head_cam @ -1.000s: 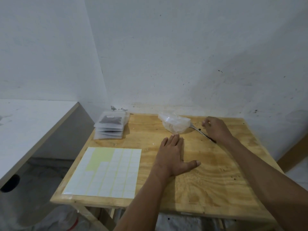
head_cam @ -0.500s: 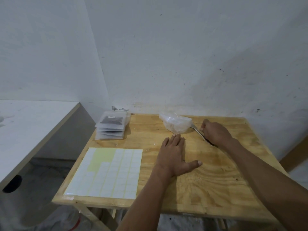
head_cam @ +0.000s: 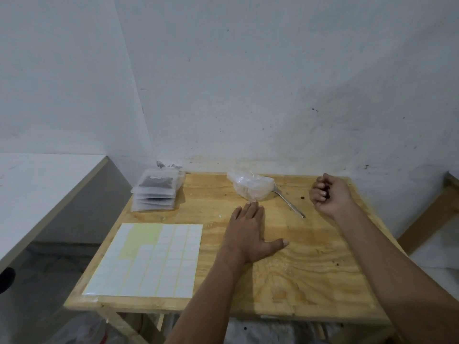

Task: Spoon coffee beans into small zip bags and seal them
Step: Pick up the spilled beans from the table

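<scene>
My left hand (head_cam: 249,234) lies flat on the table (head_cam: 310,269); my right hand (head_cam: 329,193) is curled, maybe pinching 1 bean. The spoon (head_cam: 288,202) lies loose by the bean bag (head_cam: 250,186); a careless reach could scatter beans.

Dim, even light; soft shadows, slight softness, wide-angle bending at edges.

Spoon (head_cam: 288,201) bowl hidden behind plastic bag (head_cam: 250,186)

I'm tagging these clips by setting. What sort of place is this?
Probably a makeshift home packing corner: a bare plywood table against a scuffed white wall, with stacked filled zip bags and a label sheet.
</scene>
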`<state>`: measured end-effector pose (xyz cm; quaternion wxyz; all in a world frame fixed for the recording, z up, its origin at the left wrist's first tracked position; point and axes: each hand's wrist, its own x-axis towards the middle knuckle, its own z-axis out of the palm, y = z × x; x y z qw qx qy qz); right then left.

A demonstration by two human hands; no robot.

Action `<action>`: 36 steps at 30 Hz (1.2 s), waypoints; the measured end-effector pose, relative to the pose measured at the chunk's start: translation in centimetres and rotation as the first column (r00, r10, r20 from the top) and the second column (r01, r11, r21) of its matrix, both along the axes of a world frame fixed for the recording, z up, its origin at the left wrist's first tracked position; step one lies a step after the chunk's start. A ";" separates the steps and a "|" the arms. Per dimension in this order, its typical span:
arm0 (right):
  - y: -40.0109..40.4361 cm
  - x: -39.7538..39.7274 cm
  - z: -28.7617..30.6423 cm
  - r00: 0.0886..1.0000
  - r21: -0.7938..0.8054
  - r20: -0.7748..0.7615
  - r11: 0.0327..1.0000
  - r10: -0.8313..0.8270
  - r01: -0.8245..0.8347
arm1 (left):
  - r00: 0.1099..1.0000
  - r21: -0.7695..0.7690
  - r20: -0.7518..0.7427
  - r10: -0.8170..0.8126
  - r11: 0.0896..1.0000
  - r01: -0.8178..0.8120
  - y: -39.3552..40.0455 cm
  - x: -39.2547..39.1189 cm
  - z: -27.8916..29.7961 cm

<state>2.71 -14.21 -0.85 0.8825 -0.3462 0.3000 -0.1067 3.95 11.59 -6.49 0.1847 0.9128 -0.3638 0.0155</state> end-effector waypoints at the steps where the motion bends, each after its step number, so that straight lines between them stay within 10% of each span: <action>1: -0.1 -0.1 0.0 0.998 -0.110 -0.063 0.994 0.004 -0.011 | 1.000 -0.001 0.000 0.000 1.000 0.000 0.0 0.0 -0.1; 3: 0.1 -0.6 -0.4 0.966 -0.643 -0.258 0.752 -0.033 -0.146 | 1.000 0.002 0.002 -0.001 1.000 0.001 -0.1 0.1 -0.2; 6: 1.0 -1.1 -1.4 0.886 -0.886 -0.434 -0.101 -0.161 -0.452 | 1.000 -0.002 0.009 0.002 1.000 -0.002 -0.1 0.1 -0.2; 12: 1.6 -0.8 -2.9 0.843 -0.756 -0.476 -0.372 -0.253 -0.538 | 1.000 -0.010 0.013 0.003 1.000 -0.003 -0.1 0.3 -0.7; 21: 1.7 -0.7 -3.6 0.863 -0.818 -0.418 -0.295 -0.283 -0.493 | 1.000 0.017 0.000 -0.003 1.000 0.003 -0.1 0.3 -0.4; 22: 1.7 -0.7 -3.2 0.874 -0.875 -0.406 -0.161 -0.268 -0.456 | 1.000 0.018 -0.004 -0.002 1.000 0.002 -0.1 0.2 -0.4; 24: 1.2 -0.5 -1.9 0.930 -0.893 -0.304 0.401 -0.204 -0.204 | 1.000 0.019 -0.008 0.000 1.000 0.000 -0.1 0.2 -0.4; 26: 0.4 -0.7 -0.5 0.982 -0.430 -0.104 0.898 -0.155 0.096 | 1.000 0.018 -0.009 0.001 1.000 -0.001 -0.1 0.2 -0.4; 27: -0.1 -1.0 0.1 0.987 -0.165 -0.006 0.974 -0.160 0.157 | 1.000 0.015 -0.008 0.002 1.000 -0.002 -0.1 0.2 -0.4; 30: -1.3 -2.1 0.6 0.962 0.173 0.186 0.970 -0.202 0.171 | 1.000 0.014 -0.012 0.003 1.000 -0.003 -0.1 0.1 -0.3; 36: -3.0 -2.1 -0.3 0.990 -0.024 0.028 0.990 -0.138 0.139 | 1.000 0.012 -0.014 0.005 1.000 -0.005 -0.1 0.2 -0.3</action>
